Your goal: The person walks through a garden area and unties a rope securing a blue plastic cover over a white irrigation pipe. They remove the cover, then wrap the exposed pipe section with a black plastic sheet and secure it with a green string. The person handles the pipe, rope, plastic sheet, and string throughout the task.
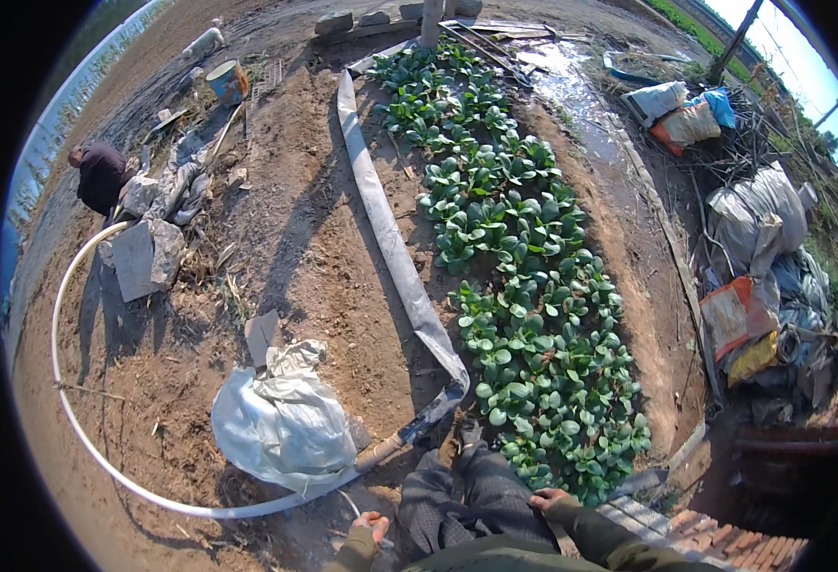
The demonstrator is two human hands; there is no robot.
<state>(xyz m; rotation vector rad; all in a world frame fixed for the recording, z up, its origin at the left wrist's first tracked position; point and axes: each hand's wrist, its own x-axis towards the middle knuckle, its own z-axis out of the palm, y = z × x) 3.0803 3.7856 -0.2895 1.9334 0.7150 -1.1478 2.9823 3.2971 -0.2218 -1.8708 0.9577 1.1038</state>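
Note:
My left hand (371, 525) is at the bottom, left of my legs, with its fingers curled near a thin pale tube (351, 503); whether it touches the tube cannot be told. My right hand (549, 498) rests by my dark trousers, close to the near end of a bed of leafy green plants (533, 236). A flat grey hose (390, 229) runs along the bed's left side and bends near my feet. There it meets a white pipe (247, 510) that curves away to the left. Beside the joint lies a white plastic sack (283, 422).
A person (101, 177) bends over at the far left, near stone slabs (143, 261). A bucket (227, 82) stands farther back. Filled sacks and plastic sheeting (754, 214) are heaped at right. Wet ground (569, 79) and a brick edge (740, 540) flank the bed.

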